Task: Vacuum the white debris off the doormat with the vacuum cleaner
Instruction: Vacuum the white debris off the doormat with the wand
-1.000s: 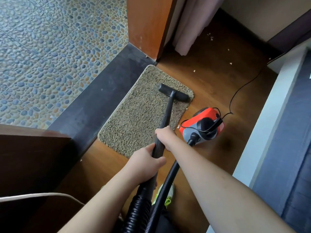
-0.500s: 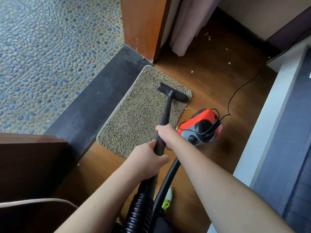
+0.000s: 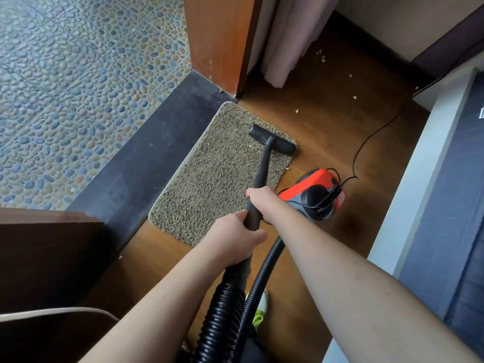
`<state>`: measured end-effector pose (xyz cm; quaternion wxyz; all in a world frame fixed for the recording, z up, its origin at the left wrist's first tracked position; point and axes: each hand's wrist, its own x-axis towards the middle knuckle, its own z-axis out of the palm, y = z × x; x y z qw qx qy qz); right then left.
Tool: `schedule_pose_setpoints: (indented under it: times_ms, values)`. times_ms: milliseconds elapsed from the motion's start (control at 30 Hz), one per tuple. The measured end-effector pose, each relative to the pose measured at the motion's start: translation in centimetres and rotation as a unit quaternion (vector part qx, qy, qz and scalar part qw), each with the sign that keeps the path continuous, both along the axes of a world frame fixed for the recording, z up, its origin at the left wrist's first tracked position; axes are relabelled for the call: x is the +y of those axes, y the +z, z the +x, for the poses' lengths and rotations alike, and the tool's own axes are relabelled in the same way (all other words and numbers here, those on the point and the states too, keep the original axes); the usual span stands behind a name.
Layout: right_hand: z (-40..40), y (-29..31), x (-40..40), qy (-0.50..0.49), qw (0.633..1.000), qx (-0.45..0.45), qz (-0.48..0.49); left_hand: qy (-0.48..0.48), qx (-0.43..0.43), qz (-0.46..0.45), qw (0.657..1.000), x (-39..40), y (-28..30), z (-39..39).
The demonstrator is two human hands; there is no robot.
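With my left hand (image 3: pixel 237 238) and right hand (image 3: pixel 262 203) both gripping the wand (image 3: pixel 262 169), I judge the sweep is underway, and next the nozzle (image 3: pixel 272 142) should go toward the white speck (image 3: pixel 251 146) on the doormat (image 3: pixel 209 184).

Both bare forearms are extended forward and downward. The left hand (image 3: pixel 237 238) is wrapped around the lower part of the black wand (image 3: pixel 263 174), fingers curled over it. The right hand (image 3: pixel 264 203) is closed around the same wand just ahead, wrist straight.
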<state>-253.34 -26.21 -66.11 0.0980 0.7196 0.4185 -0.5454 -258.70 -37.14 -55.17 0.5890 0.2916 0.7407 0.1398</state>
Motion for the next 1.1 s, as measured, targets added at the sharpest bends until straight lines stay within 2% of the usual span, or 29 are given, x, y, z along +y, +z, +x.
schedule_pose_setpoints:
  times_ms: [733,933,1100]
  values:
    - [-0.4,-0.4,-11.0,0.099,0.994,-0.045,-0.019,0.019,0.035,-0.025,0.999,-11.4,2.0,-0.1]
    - [-1.3,-1.0,-9.9,0.118,0.992,-0.055,0.001,0.065,-0.007,-0.024,0.998,-10.7,1.2,-0.6]
    - [-2.5,-1.2,-7.2,0.096,0.994,-0.043,-0.003,0.087,-0.034,-0.019,0.995,-8.2,0.5,-1.4]
